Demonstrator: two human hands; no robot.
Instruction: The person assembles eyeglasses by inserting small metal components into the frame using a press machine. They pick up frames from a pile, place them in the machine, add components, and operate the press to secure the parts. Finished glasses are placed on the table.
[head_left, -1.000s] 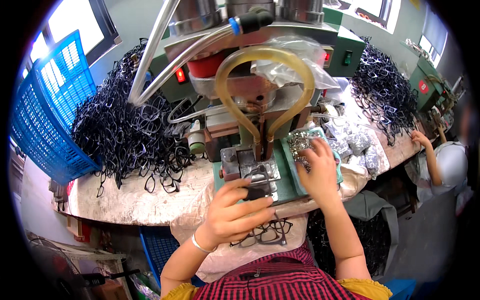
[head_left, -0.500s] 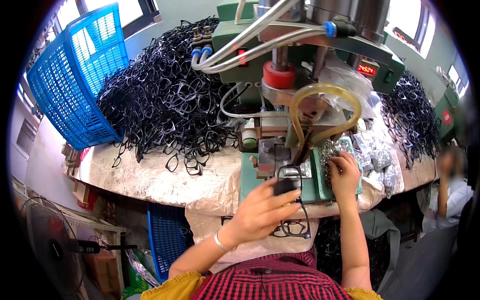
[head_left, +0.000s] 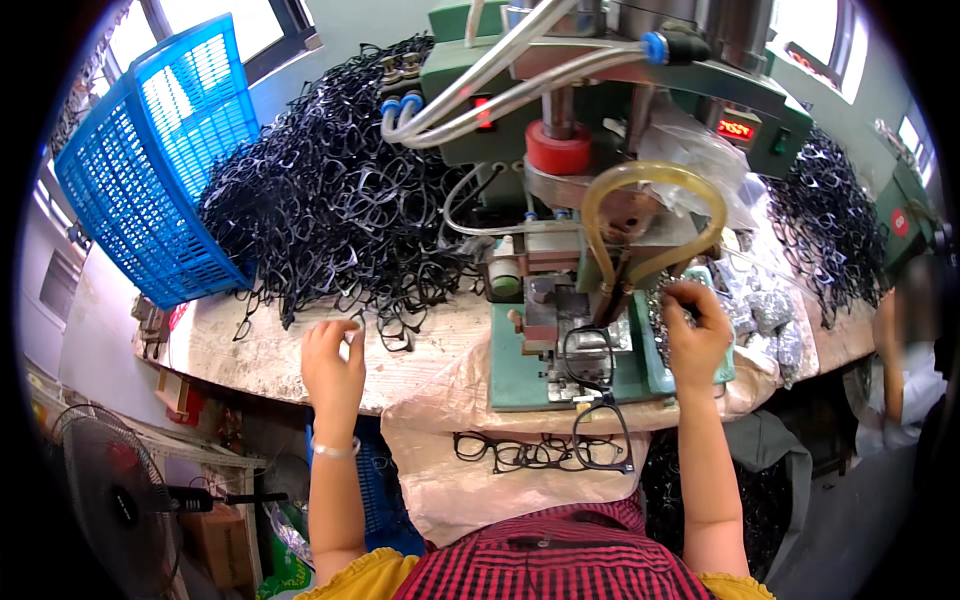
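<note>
In the head view, find the left hand point(head_left: 333, 370) half-curled over the counter's point(head_left: 250, 355) front edge, right hand point(head_left: 693, 340) narrowed over the tray point(head_left: 657, 375); cannot tell whether either holds anything. Square the glasses point(head_left: 606, 393), at the machine point(head_left: 555, 190), reaching past that edge.

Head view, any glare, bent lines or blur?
Head view: the upper-left window is washed out white; the workbench's front edge bows with the fisheye. Same view, far right: the co-worker's head is blurred.
</note>
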